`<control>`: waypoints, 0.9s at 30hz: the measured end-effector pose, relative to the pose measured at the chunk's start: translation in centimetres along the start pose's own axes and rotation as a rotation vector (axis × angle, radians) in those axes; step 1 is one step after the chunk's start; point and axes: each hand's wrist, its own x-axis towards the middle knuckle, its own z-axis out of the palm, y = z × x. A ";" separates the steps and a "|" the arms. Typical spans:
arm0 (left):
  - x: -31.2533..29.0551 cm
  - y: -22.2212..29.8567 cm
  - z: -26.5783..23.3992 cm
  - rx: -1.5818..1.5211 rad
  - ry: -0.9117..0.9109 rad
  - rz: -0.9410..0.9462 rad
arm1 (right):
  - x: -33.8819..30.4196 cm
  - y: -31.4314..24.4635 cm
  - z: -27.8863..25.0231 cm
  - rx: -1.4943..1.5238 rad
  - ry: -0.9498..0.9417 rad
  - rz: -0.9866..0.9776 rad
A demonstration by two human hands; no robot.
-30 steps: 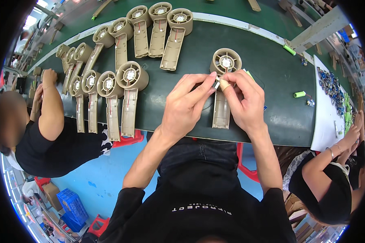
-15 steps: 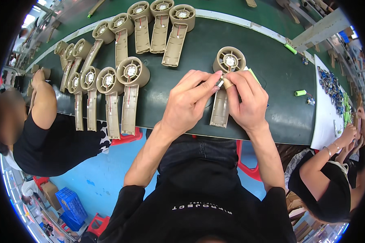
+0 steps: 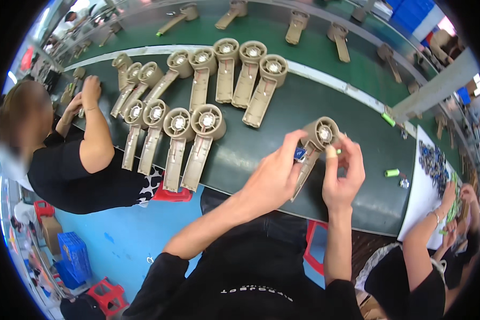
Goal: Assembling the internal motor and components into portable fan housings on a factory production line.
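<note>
In front of me lies a beige handheld fan shell (image 3: 324, 129), its round head up and its open handle slanting down behind my left hand. Between the thumb and fingers of my left hand (image 3: 269, 178) is a small blue circuit board (image 3: 300, 154), held beside the handle. My right hand (image 3: 344, 176) is at the right side of the fan head, thumb and fingers bent toward each other. What its fingertips grip is too small to make out. A bit of green shows between that thumb and the fingers.
Several more fan shells (image 3: 208, 121) stand in two rows to the left. A green battery (image 3: 392, 173) with a small board lies at the right, near a white sheet (image 3: 410, 213) heaped with blue boards (image 3: 433, 165). Co-workers sit on both sides. A post (image 3: 437, 80) rises at the far right.
The view has swung, shifting the scene. My hands have moved apart around the fan shell, which now lies more tilted. The board in my left hand now shows its blue face.
</note>
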 end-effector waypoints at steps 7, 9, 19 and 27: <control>15.4 0.7 -8.7 0.359 0.222 0.035 | -0.1 0.4 -1.0 0.097 0.201 0.044; 21.8 -1.8 -11.3 0.530 0.255 -0.021 | 0.1 0.1 -0.8 0.150 0.076 0.155; 32.4 -19.8 -16.8 0.713 0.098 -0.071 | 0.0 0.2 -0.7 0.123 -0.036 0.192; 34.3 -27.8 -26.3 1.031 0.114 -0.349 | 0.9 0.2 -1.5 0.145 0.033 0.208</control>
